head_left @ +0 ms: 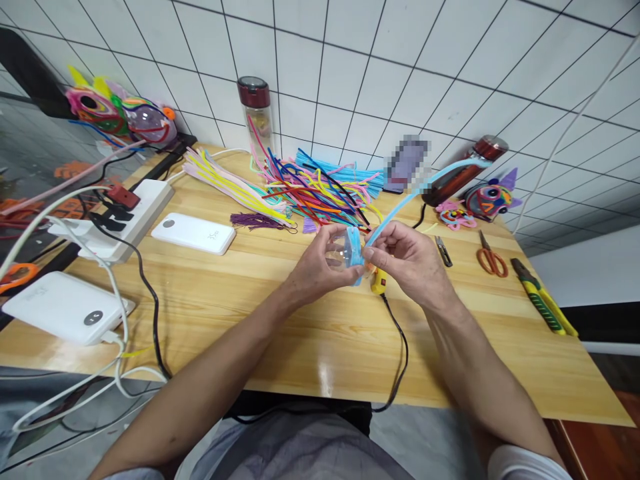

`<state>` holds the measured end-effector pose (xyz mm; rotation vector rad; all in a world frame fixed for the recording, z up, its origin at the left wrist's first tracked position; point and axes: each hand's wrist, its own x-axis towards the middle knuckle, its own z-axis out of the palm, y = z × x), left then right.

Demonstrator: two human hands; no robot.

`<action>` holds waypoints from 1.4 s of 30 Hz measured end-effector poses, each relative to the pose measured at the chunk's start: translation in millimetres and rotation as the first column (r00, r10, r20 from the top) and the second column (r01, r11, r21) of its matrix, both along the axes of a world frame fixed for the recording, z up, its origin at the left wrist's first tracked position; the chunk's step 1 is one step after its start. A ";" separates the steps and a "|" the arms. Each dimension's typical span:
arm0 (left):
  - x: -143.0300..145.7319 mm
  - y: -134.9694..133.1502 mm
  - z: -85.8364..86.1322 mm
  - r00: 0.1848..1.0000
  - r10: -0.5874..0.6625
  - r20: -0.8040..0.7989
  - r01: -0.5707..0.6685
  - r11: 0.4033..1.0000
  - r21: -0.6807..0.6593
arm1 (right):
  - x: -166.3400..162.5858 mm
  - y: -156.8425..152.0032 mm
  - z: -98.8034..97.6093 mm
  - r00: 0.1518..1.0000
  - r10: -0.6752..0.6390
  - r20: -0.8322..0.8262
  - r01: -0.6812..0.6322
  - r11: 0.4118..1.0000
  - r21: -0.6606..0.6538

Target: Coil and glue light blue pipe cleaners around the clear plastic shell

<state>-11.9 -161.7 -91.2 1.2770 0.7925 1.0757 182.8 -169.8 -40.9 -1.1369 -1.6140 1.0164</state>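
Observation:
My left hand [320, 262] is closed round a small clear plastic piece [338, 255], perhaps a bottle end, with light blue fuzzy strips wrapped about its right side. Between thumb and fingers, my right hand [407, 260] pinches a light blue pipe cleaner [417, 192] close to that wrapped band. Its long free end arcs up and to the right, past a red-lidded flask. Just below my right fingers lies a yellow glue gun [379, 281] with a black cord, partly hidden by the hand. The fingertips cover the spot where strip and band meet.
Behind my hands lies a heap of coloured pipe cleaners [320, 190]. Scissors [491, 257], small snips [443, 251] and pliers [543, 300] lie at right. Power banks [194, 233], a power strip [135, 217] and loose cables occupy the left. A glass bottle [256, 113] stands by the tiled wall.

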 end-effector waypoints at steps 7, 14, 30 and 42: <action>-1.5 0.9 -2.3 1.000 -0.001 -0.029 0.001 1.000 0.003 | 1.7 -0.5 2.8 0.998 0.043 0.056 -0.045 0.998 0.034; -1.8 1.5 -6.0 0.999 -0.003 -0.047 0.003 1.000 -0.008 | -0.3 -6.0 7.6 0.983 0.026 0.180 -0.047 0.992 0.116; -1.3 1.5 -7.8 0.997 0.040 -0.061 -0.040 0.999 0.006 | -0.3 -7.8 5.0 0.951 0.025 0.308 -0.103 0.966 0.238; -2.7 2.8 -11.6 0.995 0.043 -0.089 -0.043 0.999 0.001 | 1.1 -6.3 11.9 0.933 0.025 0.359 -0.131 0.953 0.274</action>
